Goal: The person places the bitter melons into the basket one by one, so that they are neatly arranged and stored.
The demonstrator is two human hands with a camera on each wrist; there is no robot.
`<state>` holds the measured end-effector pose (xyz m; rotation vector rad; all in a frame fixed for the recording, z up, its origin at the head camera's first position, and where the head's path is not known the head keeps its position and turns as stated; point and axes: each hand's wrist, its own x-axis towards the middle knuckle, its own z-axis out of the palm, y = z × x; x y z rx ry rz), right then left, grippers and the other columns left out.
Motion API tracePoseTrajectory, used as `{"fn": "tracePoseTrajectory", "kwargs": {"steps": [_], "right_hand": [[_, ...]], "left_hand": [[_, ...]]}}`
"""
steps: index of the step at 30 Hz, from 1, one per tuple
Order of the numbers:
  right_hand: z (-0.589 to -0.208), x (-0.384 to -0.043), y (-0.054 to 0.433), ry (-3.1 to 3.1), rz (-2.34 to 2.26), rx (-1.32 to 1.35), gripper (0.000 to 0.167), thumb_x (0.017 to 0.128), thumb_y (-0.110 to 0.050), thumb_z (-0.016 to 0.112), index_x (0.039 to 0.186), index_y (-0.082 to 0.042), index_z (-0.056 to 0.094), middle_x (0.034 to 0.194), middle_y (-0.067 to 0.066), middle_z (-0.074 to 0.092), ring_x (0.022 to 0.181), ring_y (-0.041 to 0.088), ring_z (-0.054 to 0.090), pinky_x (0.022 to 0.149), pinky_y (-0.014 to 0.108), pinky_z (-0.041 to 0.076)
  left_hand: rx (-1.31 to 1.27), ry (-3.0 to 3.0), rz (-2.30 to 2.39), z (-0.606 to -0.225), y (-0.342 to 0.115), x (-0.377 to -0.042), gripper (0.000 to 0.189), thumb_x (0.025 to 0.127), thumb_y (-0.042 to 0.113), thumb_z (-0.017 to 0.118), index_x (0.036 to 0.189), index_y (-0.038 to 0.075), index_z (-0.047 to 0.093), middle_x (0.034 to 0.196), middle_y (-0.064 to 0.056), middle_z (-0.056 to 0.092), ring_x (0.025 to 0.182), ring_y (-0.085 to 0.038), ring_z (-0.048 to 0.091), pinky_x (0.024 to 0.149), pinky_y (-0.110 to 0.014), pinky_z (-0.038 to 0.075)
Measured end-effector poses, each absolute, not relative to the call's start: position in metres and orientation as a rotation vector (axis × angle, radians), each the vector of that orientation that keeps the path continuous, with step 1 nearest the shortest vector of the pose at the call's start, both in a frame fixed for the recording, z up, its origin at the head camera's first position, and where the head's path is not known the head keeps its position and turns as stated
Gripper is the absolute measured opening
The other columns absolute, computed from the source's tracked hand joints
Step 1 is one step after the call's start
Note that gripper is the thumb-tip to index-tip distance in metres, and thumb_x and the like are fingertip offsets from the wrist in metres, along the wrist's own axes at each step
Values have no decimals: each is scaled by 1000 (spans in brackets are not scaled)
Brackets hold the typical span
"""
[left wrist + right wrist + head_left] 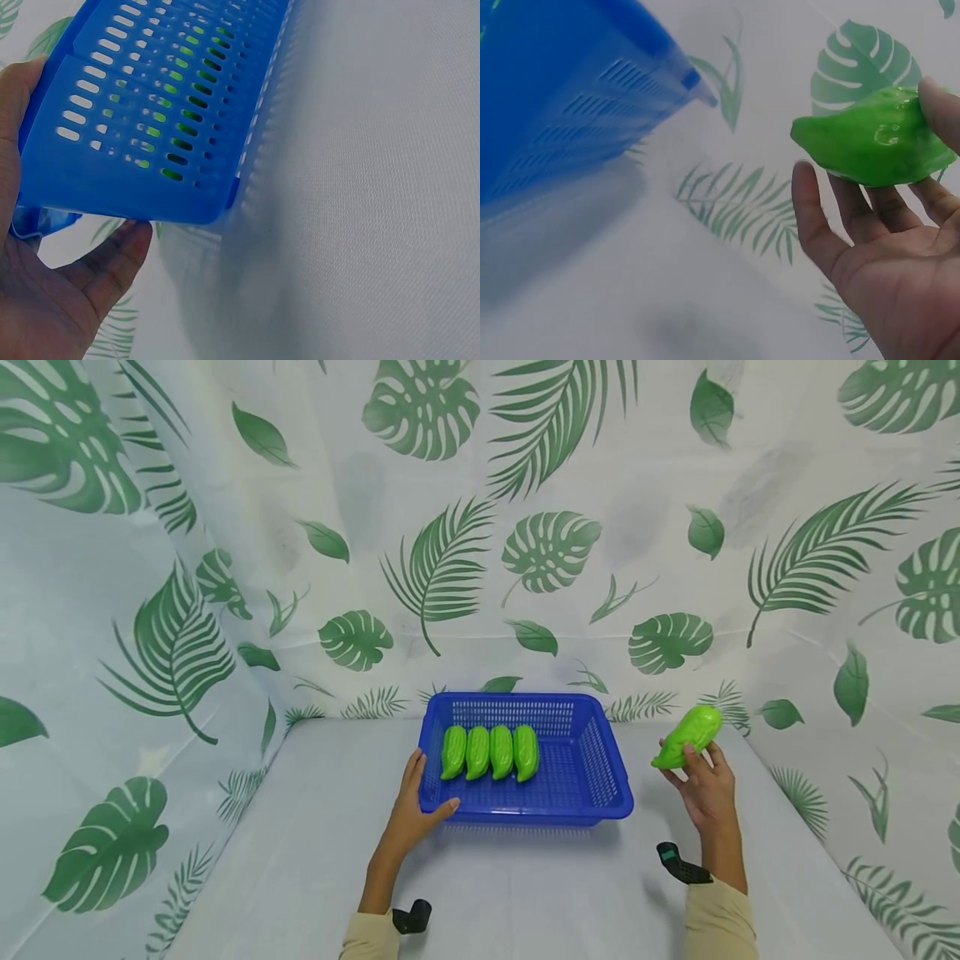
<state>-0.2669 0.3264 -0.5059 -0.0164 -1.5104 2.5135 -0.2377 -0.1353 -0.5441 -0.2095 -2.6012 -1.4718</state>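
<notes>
A blue plastic basket (pixel 555 777) with slotted walls stands on the table. Inside, on its left half, several glossy green toy gourds (pixel 477 752) lie side by side, their narrow tips toward the front. My left hand (pixel 411 814) holds the basket's front left corner, thumb at the front rim and fingers along the left side. In the left wrist view, the green shows through the slots. To the right of the basket, my right hand (pixel 707 789) holds another green gourd (pixel 877 139) above the table, thumb on one side and fingers beneath, its tip pointing toward the basket side.
The table (pixel 300 860) has a pale, plain covering. A leaf-patterned sheet (pixel 465 568) hangs behind the basket and at both sides. Black wrist mounts sit on the left wrist (pixel 412 917) and right wrist (pixel 682 865).
</notes>
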Motion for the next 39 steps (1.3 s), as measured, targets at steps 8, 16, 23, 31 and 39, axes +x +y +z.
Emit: {"fn": "tracePoseTrajectory", "kwargs": {"steps": [8, 16, 23, 31, 39], "right_hand": [[-489, -273, 319, -1753, 2383, 9, 65, 100, -20, 56, 156, -15, 23, 126, -9, 49, 114, 4, 54, 78, 20, 56], [-473, -285, 305, -1918, 2310, 25, 72, 98, -24, 60, 155, -7, 21, 120, -12, 53, 106, 1, 59, 78, 19, 57], [-450, -305, 281, -2215, 2207, 92, 77, 98, -30, 59, 155, 0, 16, 142, 16, 43, 105, 2, 58, 91, 35, 55], [-446, -332, 249, -2454, 2190, 126, 75, 100, -35, 55, 154, 2, 19, 147, 28, 34, 110, 19, 55, 102, 54, 46], [-449, -351, 224, -2611, 2213, -32, 77, 99, -29, 58, 153, 7, 16, 141, 29, 39, 112, 27, 55, 99, 49, 50]], "left_hand": [[-200, -2600, -1484, -544, -134, -236, 102, 82, 48, 73, 158, 11, 15, 166, -5, 6, 151, -38, 10, 114, -65, 21], [-186, -2620, -1478, -543, -133, -232, 101, 82, 46, 73, 157, 11, 16, 166, -7, 7, 151, -37, 10, 115, -64, 21], [-206, -2607, -1472, -542, -133, -235, 100, 83, 46, 73, 157, 10, 16, 166, -6, 6, 151, -37, 10, 115, -64, 20], [-212, -2588, -1499, -545, -133, -237, 100, 83, 44, 74, 157, 9, 16, 166, -8, 7, 151, -39, 10, 115, -64, 21], [-198, -2598, -1485, -543, -134, -236, 101, 83, 47, 73, 158, 11, 15, 166, -6, 6, 151, -38, 10, 115, -64, 20]]}}
